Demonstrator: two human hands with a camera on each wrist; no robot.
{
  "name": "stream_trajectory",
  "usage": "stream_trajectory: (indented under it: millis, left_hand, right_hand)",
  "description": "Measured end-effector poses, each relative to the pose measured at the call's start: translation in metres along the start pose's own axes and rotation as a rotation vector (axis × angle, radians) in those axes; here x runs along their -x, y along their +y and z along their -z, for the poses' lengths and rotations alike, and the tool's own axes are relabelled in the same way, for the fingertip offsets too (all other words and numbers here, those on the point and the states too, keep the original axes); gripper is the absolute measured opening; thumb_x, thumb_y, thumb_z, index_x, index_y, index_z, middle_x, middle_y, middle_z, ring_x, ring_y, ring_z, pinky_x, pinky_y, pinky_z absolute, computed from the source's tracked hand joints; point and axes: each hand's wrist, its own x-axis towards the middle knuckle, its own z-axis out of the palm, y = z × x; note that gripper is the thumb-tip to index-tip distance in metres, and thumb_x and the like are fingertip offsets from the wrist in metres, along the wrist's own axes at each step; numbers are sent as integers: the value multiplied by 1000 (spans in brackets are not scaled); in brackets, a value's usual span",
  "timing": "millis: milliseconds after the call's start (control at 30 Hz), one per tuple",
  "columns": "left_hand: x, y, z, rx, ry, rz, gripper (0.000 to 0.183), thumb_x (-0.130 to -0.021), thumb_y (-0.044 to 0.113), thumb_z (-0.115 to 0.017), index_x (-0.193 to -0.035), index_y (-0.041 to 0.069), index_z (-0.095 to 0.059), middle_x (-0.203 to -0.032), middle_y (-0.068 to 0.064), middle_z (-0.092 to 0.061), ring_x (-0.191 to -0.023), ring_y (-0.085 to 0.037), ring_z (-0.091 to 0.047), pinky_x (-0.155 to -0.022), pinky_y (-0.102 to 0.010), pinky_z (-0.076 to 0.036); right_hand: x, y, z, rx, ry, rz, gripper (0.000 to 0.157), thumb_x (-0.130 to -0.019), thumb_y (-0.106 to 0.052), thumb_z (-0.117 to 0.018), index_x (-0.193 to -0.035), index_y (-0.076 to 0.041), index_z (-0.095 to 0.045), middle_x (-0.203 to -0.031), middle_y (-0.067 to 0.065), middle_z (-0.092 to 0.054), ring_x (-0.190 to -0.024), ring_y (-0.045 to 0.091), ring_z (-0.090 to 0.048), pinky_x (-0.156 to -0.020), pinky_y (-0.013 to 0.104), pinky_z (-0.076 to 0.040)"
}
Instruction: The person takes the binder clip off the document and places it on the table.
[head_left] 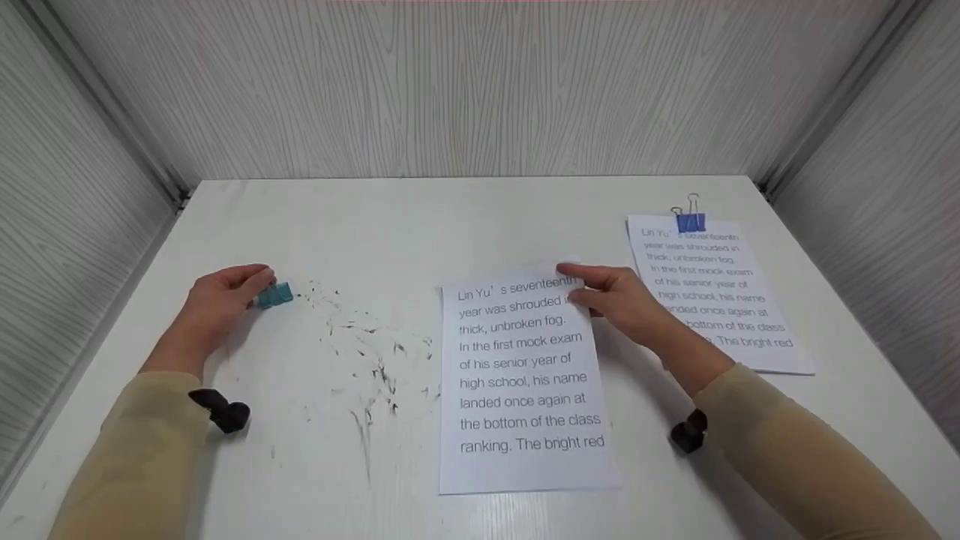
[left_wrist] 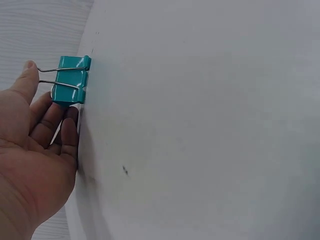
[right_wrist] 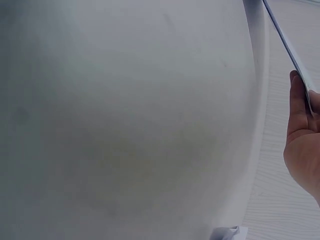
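Note:
A teal binder clip (head_left: 275,295) is pinched by its wire handles between the thumb and fingers of my left hand (head_left: 219,300), at the left of the table. In the left wrist view the binder clip (left_wrist: 71,80) appears closed, its two wire handles pointing back toward the hand (left_wrist: 40,145). My right hand (head_left: 626,304) pinches the upper right edge of a stack of printed paper (head_left: 525,382), its top end raised off the table. Edge-on, the paper (right_wrist: 287,45) shows between thumb and fingers of the right hand (right_wrist: 305,145).
A second printed stack (head_left: 709,292) lies at the right, partly behind the right forearm, with a blue binder clip (head_left: 691,222) on its top edge. Dark scuff marks (head_left: 382,375) spread over the white table (head_left: 360,225). Wood-patterned panels (head_left: 480,90) enclose the back and sides.

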Motion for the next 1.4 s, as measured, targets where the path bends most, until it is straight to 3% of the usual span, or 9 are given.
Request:
stream_trajectory:
  millis: [233, 467, 633, 733, 867, 1000, 1133, 1233, 1400]
  left_hand:
    - [1, 1, 2, -3, 0, 18, 87, -103, 66, -54, -166, 10, -35, -168, -16, -39, -157, -37, -30, -126, -55, -26]
    - [4, 7, 2, -41, 19, 2, 89, -103, 65, -55, -168, 10, -29, -167, -18, -40, -151, -38, -40, -124, -53, -32]
    - [9, 14, -2, -124, 92, -59, 93, -101, 68, -56, -167, 7, -31, -167, -22, -37, -155, -43, -32, -123, -59, -31]
    - [15, 26, -11, -166, 145, -132, 92, -101, 65, -59, -166, 4, -34, -166, -25, -37, -154, -44, -31, -122, -62, -31]
    - [28, 51, -33, -244, 178, -262, 83, -104, 53, -65, -162, 0, -39, -164, -27, -39, -153, -45, -34, -122, -61, -31]
    - [44, 80, -65, -368, 140, -372, 75, -104, 44, -68, -158, -4, -44, -161, -27, -43, -152, -45, -36, -123, -58, -30]
    - [60, 103, -101, -493, 79, -456, 76, -102, 42, -72, -158, -1, -45, -162, -23, -44, -153, -41, -36, -125, -56, -29]
    - [74, 113, -128, -593, 40, -514, 81, -98, 47, -75, -160, 3, -46, -164, -19, -44, -153, -40, -37, -124, -56, -32]
    - [96, 119, -160, -719, -34, -587, 90, -95, 57, -75, -161, 5, -44, -165, -20, -42, -152, -41, -39, -121, -58, -35]
  right_hand:
    - [-1, -1, -2, 14, -5, -1, 51, -101, -3, -69, -149, -20, -64, -147, 3, -65, -124, 22, -69, -92, 33, -60]
    - [-1, -2, -6, 19, 3, 4, 51, -100, -2, -70, -148, -19, -65, -149, 2, -63, -124, 22, -69, -92, 34, -61]
    - [-2, -2, -6, 51, 7, 8, 52, -101, -3, -70, -149, -20, -64, -151, 0, -62, -125, 21, -68, -91, 33, -61]
    - [-4, -1, -5, 56, 7, 11, 53, -101, -3, -70, -151, -18, -62, -154, 0, -59, -126, 22, -67, -90, 32, -61]
    - [-5, 0, -4, 60, 16, 14, 54, -101, -4, -70, -153, -14, -60, -156, -1, -57, -127, 22, -66, -88, 30, -61]
    - [-6, 0, -3, 99, 31, 15, 56, -101, -6, -71, -154, -15, -58, -155, -1, -58, -125, 23, -67, -87, 28, -59]
    - [-5, -3, -1, 190, 38, 41, 61, -100, -9, -73, -158, -16, -54, -163, 0, -49, -140, 27, -56, -106, 31, -53]
    - [0, -7, 0, 356, 51, 87, 66, -100, -14, -74, -161, -16, -49, -169, 3, -40, -153, 29, -40, -121, 41, -38]
    - [24, -20, -10, 732, 13, 148, 77, -96, -27, -80, -163, -17, -45, -173, 9, -31, -158, 35, -29, -125, 55, -29]
